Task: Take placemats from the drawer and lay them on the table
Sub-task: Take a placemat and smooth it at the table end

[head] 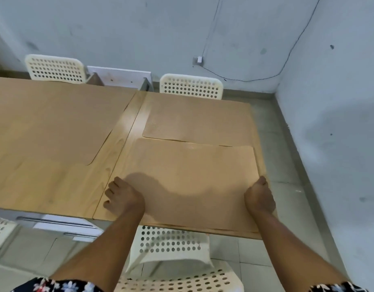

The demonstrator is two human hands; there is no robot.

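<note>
A tan cork placemat (192, 175) lies flat at the near right end of the wooden table (122, 144). My left hand (124, 198) grips its near left corner and my right hand (259, 198) grips its right edge, both with fingers curled. A second placemat (198, 119) lies just beyond it, their edges almost touching. A third placemat (49, 123) covers the left part of the table. The near mat's front edge slightly overhangs the table edge.
White perforated chairs stand at the far side (191, 86), (55, 68) and right below me (173, 243). A drawer with metal handles (57, 224) shows under the table at near left. The wall (329, 102) is close on the right.
</note>
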